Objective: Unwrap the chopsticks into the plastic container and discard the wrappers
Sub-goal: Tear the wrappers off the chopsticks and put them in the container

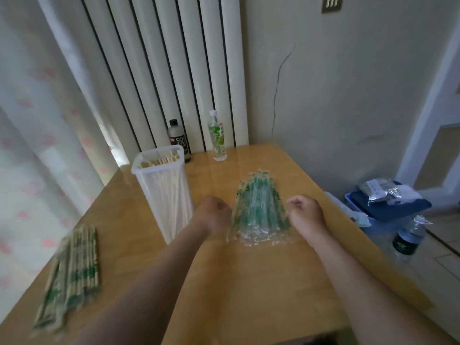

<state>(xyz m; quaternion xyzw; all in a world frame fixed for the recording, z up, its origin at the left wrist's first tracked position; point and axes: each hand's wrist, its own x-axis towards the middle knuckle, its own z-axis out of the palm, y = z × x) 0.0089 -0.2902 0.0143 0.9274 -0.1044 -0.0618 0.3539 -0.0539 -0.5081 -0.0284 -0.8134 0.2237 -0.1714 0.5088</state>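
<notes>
A tall clear plastic container (pixel 149 170) stands left of centre on the wooden table, with several bare chopsticks (pixel 164 159) upright in it. A pile of empty clear wrappers with green print (pixel 258 207) lies in the middle of the table. My left hand (pixel 214 214) is curled into a fist at the pile's left edge, and nothing shows in it. The curled fingers of my right hand (pixel 305 211) reach the pile's right edge; the blur hides whether they pinch a wrapper. Several wrapped chopsticks (pixel 74 270) lie at the near left.
A dark bottle (pixel 177 138) and a clear bottle with a green label (pixel 217 135) stand at the table's far edge, against the radiator. Off the table's right side are a blue bin (pixel 388 207) holding packets and a water bottle (pixel 408 237).
</notes>
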